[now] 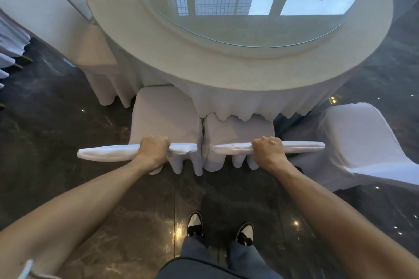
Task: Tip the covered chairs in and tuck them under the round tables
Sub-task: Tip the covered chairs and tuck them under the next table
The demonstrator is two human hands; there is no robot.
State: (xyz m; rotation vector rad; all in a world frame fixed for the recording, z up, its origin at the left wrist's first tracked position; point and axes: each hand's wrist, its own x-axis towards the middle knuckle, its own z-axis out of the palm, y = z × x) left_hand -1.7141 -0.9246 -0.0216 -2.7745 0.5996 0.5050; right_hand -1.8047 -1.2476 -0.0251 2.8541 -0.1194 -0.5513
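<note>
Two white-covered chairs stand side by side in front of me, facing a round table (pixel 140 36) draped in white cloth. My left hand (pixel 154 150) grips the top edge of the left chair's back (pixel 108 153). My right hand (pixel 268 150) grips the top edge of the right chair's back (pixel 301 146). The left chair's seat (pixel 165 113) shows almost fully, its front just under the table skirt (pixel 238 102). The right chair's seat (pixel 238 129) is partly hidden by the hanging skirt. Both chairs nearly touch each other.
A glass turntable (pixel 249 7) lies on the tabletop. Another covered chair (pixel 45 13) leans against the table at the upper left, and one more (pixel 358 140) stands at the right, close to the right chair. The floor is dark polished marble (pixel 56 131). My shoes (pixel 195 224) are below.
</note>
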